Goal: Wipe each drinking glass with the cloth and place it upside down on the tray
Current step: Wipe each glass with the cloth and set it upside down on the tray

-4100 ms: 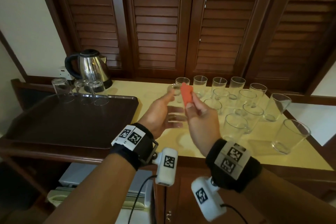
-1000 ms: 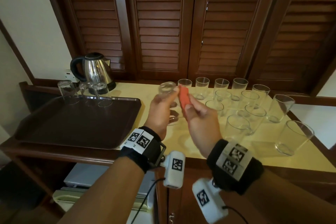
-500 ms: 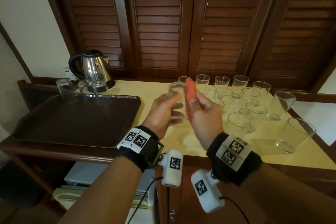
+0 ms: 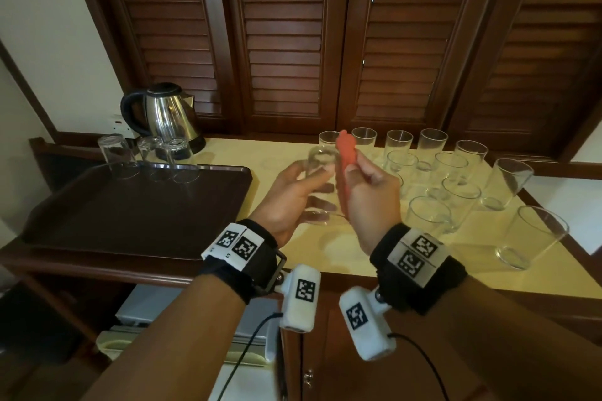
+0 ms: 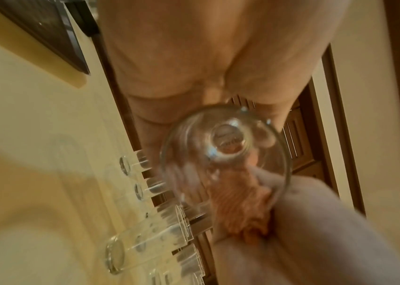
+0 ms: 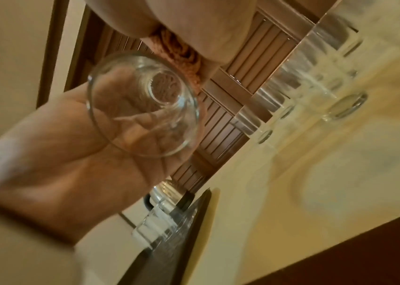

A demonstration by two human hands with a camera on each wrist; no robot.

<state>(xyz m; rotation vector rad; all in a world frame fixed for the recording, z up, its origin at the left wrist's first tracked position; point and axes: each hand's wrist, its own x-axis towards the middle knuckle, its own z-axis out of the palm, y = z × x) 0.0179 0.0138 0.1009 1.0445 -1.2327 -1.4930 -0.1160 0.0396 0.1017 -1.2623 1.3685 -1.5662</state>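
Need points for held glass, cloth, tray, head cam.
held glass [image 4: 321, 172], head view, on its clear side wall.
cloth [image 4: 348, 148], head view, on the upper orange end.
tray [image 4: 224, 168], head view, on the far rim.

This looks like a hotel room's refreshment corner: a steel kettle [image 4: 169, 117] at the back left of a yellow counter [image 4: 325, 247], a dark tray [image 4: 130, 208], rows of drinking glasses [image 4: 456, 179], louvered wooden doors [image 4: 283, 36] behind, and a small fridge [image 4: 195, 312] underneath.
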